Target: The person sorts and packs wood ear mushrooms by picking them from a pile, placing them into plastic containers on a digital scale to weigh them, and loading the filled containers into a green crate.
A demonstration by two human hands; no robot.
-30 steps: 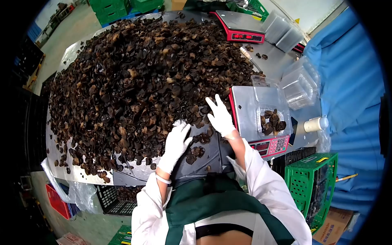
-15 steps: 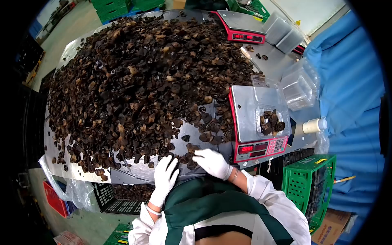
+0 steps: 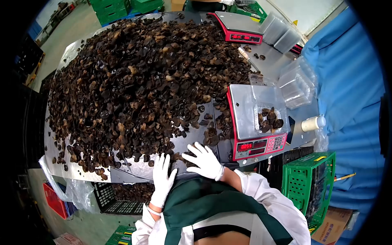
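We hold the fingers of our left hand [image 3: 162,179] and right hand [image 3: 205,162] apart, with nothing visibly gripped. Just beyond the fingertips, dark fungus pieces [image 3: 134,85] spread over the table [image 3: 183,142], probably heaped there for easy reach. Right of our right fingers, the scale [image 3: 241,112] carries a part-filled tray [image 3: 257,113], its display facing us, presumably for reading.

Left hand [image 3: 163,177] and right hand [image 3: 207,164] spread (both white-gloved), dark heap [image 3: 130,92] beyond, tub [image 3: 258,122] on red-edged scale [image 3: 244,108]
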